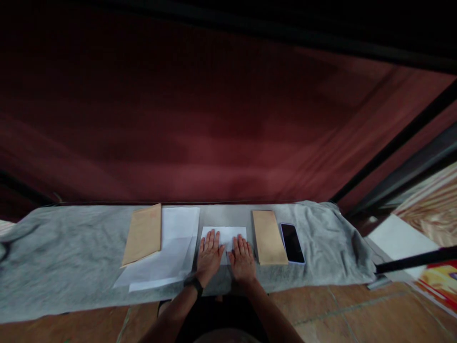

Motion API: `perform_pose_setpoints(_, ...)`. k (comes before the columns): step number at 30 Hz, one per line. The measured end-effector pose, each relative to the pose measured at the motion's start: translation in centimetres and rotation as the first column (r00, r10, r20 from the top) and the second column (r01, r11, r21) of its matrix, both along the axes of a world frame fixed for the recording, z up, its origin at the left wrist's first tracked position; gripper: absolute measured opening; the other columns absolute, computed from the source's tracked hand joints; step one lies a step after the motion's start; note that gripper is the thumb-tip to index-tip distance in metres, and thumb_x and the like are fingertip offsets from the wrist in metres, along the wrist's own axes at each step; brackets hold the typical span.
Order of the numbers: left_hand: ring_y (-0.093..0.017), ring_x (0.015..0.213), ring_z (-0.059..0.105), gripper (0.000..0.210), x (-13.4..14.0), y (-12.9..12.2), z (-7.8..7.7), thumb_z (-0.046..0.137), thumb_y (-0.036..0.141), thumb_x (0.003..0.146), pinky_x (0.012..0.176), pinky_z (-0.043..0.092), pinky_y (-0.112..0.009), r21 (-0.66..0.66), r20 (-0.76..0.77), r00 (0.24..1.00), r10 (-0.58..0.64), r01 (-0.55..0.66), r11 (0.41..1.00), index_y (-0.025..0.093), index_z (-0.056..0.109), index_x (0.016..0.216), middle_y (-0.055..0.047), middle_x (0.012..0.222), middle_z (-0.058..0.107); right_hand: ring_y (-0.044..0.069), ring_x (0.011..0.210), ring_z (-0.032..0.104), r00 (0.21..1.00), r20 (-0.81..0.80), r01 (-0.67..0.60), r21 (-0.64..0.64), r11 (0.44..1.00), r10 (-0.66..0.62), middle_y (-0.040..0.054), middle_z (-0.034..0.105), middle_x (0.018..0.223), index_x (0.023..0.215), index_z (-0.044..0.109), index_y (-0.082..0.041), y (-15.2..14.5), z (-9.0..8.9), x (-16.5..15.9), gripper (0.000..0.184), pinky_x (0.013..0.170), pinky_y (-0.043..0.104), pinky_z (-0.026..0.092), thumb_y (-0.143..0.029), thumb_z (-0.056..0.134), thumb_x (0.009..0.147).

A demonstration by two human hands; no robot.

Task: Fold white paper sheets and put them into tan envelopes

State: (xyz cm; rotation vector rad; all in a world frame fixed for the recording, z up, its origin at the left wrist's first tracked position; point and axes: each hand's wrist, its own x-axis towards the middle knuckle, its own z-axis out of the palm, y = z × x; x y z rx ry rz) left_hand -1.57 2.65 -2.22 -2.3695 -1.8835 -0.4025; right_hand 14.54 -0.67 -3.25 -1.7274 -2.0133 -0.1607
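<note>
A white sheet of paper [225, 233], smaller than the sheets to the left and apparently folded, lies in front of me on the grey cloth. My left hand [210, 253] rests flat on its left part, fingers stretched out. On the right part my right hand [243, 257] is pressed flat too, its fingers extended. Both palms cover much of the paper's lower half. To the left are larger white sheets [174, 243], overlapping one another, with brown envelopes [144, 233] on top. A brown envelope stack [269, 238] lies just right of my right hand.
A phone [293, 243] with a dark screen lies right of the envelopes. The grey cloth [71, 257] covers the long narrow surface. Behind it rises a dark red panel [214, 143]. A dark bar [414, 259] and a white board [400, 243] stand at the right; tiled floor [321, 309] shows below.
</note>
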Motion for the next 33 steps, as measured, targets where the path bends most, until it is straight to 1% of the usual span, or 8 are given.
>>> perform_pose_setpoints(3,-0.032,0.149,0.031,0.058,0.3,0.8,0.5,0.035,0.042,0.101,0.120,0.024,-0.055,-0.007,-0.019,0.999,-0.043,0.043,0.999,0.015,0.042,0.152,-0.015,0.159,0.038,0.029,0.144,0.041,1.000,-0.003,-0.001,0.003,1.000,0.001,0.0166,0.044,0.155,0.151,0.044,-0.013,-0.1,0.0,0.0,0.053,0.116,0.047,0.032,-0.036,0.040,0.104)
perform_pose_setpoints(6,-0.030,0.150,0.029,0.054,0.6,1.1,0.9,0.034,0.037,0.101,0.121,0.020,-0.057,-0.012,-0.026,0.996,-0.090,0.090,0.996,0.021,0.041,0.152,-0.009,0.160,0.038,0.029,0.144,0.041,1.000,-0.004,-0.009,-0.013,1.000,0.009,0.0165,0.044,0.155,0.150,0.045,-0.012,-0.2,0.0,0.1,0.052,0.116,0.046,0.033,-0.035,0.041,0.103)
perform_pose_setpoints(11,-0.029,0.152,0.026,0.054,0.5,1.1,0.8,0.034,0.031,0.100,0.122,0.019,-0.057,-0.023,-0.027,0.995,-0.093,0.093,0.995,0.023,0.039,0.154,-0.008,0.162,0.034,0.027,0.143,0.042,0.999,-0.040,0.001,-0.056,0.998,-0.003,0.0157,0.049,0.152,0.146,0.050,-0.011,0.7,0.5,-0.7,0.048,0.118,0.047,0.032,-0.032,0.038,0.104)
perform_pose_setpoints(15,-0.028,0.152,0.024,0.059,0.3,1.2,0.4,0.032,0.018,0.097,0.122,0.020,-0.056,-0.038,-0.035,0.994,-0.105,0.104,0.994,0.023,0.035,0.155,-0.007,0.162,0.035,0.019,0.143,0.042,0.989,-0.084,-0.133,-0.120,0.984,0.123,0.0090,0.050,0.153,0.148,0.047,-0.015,2.8,1.3,-2.1,0.047,0.119,0.041,0.032,-0.030,0.032,0.106)
perform_pose_setpoints(17,-0.027,0.152,0.025,0.060,0.3,1.2,0.2,0.030,0.015,0.096,0.122,0.021,-0.056,-0.042,-0.035,0.994,-0.105,0.103,0.994,0.021,0.033,0.156,-0.006,0.162,0.036,0.019,0.144,0.041,0.981,-0.084,-0.183,-0.136,0.974,0.173,0.0086,0.048,0.154,0.150,0.044,-0.016,3.8,1.4,-2.5,0.048,0.120,0.042,0.031,-0.030,0.031,0.107)
perform_pose_setpoints(20,-0.027,0.152,0.026,0.059,0.3,1.2,0.2,0.029,0.016,0.097,0.122,0.021,-0.055,-0.044,-0.030,0.995,-0.095,0.094,0.995,0.019,0.034,0.156,-0.007,0.161,0.036,0.020,0.146,0.038,0.979,-0.058,-0.201,-0.127,0.971,0.195,0.0104,0.046,0.155,0.152,0.042,-0.017,4.7,1.2,-2.2,0.048,0.121,0.045,0.028,-0.032,0.034,0.106)
perform_pose_setpoints(25,-0.025,0.151,0.027,0.056,0.5,1.3,0.4,0.029,0.019,0.099,0.123,0.021,-0.053,-0.046,-0.008,0.998,-0.070,0.070,0.997,0.017,0.038,0.153,-0.009,0.160,0.038,0.024,0.146,0.037,0.989,-0.036,-0.150,-0.099,0.984,0.147,0.0130,0.043,0.156,0.150,0.044,-0.016,4.8,0.7,-1.1,0.049,0.119,0.048,0.029,-0.033,0.039,0.105)
perform_pose_setpoints(33,-0.028,0.150,0.031,0.056,1.1,1.9,0.5,0.031,0.033,0.101,0.122,0.025,-0.051,-0.008,0.008,0.998,0.061,-0.061,0.998,0.010,0.041,0.151,-0.014,0.157,0.041,0.030,0.146,0.036,1.000,-0.020,0.008,-0.046,0.999,-0.009,0.0209,0.040,0.156,0.150,0.043,-0.008,3.7,0.1,-0.1,0.054,0.117,0.049,0.029,-0.036,0.042,0.103)
